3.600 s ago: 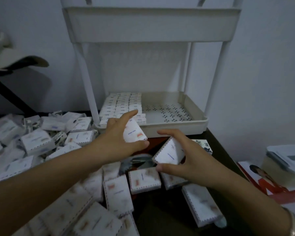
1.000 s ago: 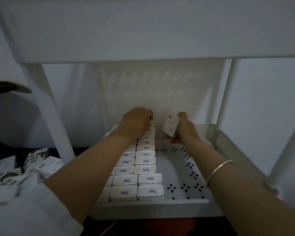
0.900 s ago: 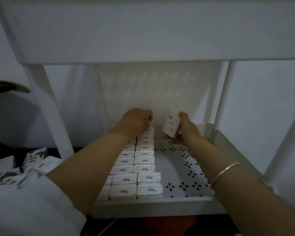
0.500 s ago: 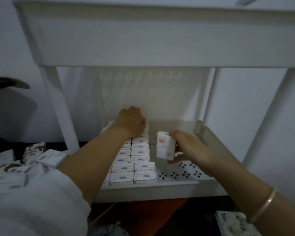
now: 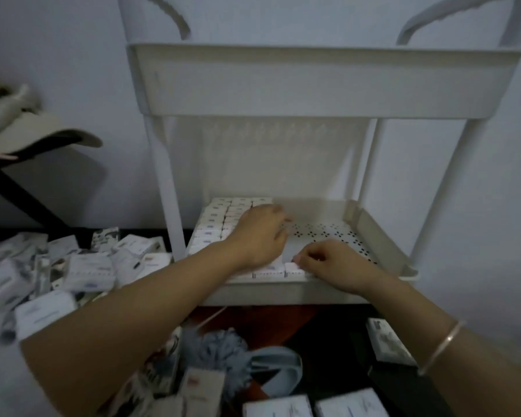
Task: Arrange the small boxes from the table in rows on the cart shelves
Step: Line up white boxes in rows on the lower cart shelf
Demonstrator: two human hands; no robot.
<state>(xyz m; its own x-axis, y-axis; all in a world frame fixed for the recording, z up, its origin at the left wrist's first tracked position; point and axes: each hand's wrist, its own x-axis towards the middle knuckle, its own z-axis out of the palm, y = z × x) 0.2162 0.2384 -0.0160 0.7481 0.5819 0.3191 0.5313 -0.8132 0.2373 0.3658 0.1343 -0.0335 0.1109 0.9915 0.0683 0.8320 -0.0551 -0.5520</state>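
The cart [image 5: 328,85] stood at 12 o'clock on the dark surface [image 5: 337,335]. On its lower shelf [image 5: 382,236], rows of boxes [image 5: 220,218] occupied the 9 o'clock portion, running from the front rim to the back wall. The 3 o'clock portion showed the perforated floor.

The left hand [image 5: 259,236] rested palm down on the rows. Its fingers were straight and close together, pointing toward 2 o'clock; the tips were blurred.

The right hand [image 5: 340,266] was at the front rim, at 6 o'clock of the shelf. Its fingers were curled and pinched a single box [image 5: 294,267]. That box was at the front of the shelf, just beside the frontmost box of the nearest row, which lay at its 9 o'clock. A bracelet [image 5: 439,347] circled the right wrist.

Loose boxes [image 5: 88,266] were heaped on the surface at 9 o'clock of the cart. A cap [image 5: 42,133] sat at 10 o'clock.
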